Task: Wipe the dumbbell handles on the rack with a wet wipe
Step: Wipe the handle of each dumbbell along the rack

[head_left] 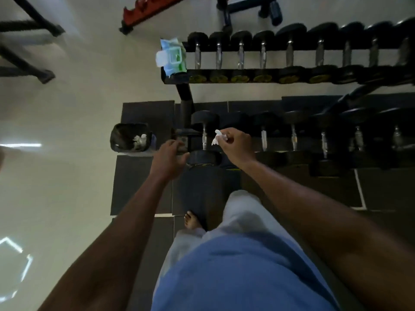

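- While the right hand curls its fingers and thumb around a small crumpled white wet wipe, the tissue sticks out to the left of the knuckles, just beside the shiny metal handle of the end dumbbell on the lower tier.
- Whether the wipe touches that handle cannot be told; it looks very close.
- The left hand reaches forward with fingers loosely bent, at the left end of the lower tier beside that dumbbell's near black rubber head; it seems to hold nothing, though motion blur hides any contact.
- The black two-tier dumbbell rack runs left to right, with chrome handles in a row on each tier.
- An open green and blue wet-wipe pack lies at the left end of the upper tier.
- A small black bin with crumpled white wipes inside stands on the floor just left of the rack's lower end.
- To do this step well, I would wrap the wipe right round the handle and slide it head to head, while the left hand steadies the dumbbell against rolling.
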`<state>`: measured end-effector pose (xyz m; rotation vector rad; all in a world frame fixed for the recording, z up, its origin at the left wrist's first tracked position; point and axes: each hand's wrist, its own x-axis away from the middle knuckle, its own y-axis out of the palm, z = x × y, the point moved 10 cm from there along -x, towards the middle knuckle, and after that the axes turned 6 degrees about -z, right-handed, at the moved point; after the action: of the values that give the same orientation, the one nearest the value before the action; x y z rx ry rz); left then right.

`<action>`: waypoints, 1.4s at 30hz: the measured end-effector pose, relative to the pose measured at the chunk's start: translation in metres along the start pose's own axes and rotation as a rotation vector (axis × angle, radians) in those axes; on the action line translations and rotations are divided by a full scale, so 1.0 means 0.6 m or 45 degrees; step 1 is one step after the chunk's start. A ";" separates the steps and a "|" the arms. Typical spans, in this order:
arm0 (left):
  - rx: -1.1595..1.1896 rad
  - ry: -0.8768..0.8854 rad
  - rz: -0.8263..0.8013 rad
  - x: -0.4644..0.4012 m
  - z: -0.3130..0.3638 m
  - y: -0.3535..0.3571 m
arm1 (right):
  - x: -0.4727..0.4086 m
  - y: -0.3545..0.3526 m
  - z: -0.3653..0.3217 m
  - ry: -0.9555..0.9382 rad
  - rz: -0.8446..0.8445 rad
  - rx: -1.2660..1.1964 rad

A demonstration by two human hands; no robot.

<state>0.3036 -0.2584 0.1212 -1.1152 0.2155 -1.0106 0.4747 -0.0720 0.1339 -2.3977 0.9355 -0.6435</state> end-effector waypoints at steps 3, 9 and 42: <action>0.040 0.005 -0.065 -0.055 -0.027 0.024 | -0.036 0.029 0.029 0.095 -0.003 -0.053; 0.166 -0.059 -0.163 -0.175 -0.087 0.143 | -0.158 0.118 0.143 0.209 -0.081 -0.105; 0.865 -0.389 0.046 -0.281 -0.265 0.473 | -0.412 0.427 0.324 -0.474 -0.729 0.633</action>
<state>0.2732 -0.2121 -0.2412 -0.6220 -0.3357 -0.7770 0.3007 -0.0107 -0.2271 -2.1950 -0.0797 -0.5141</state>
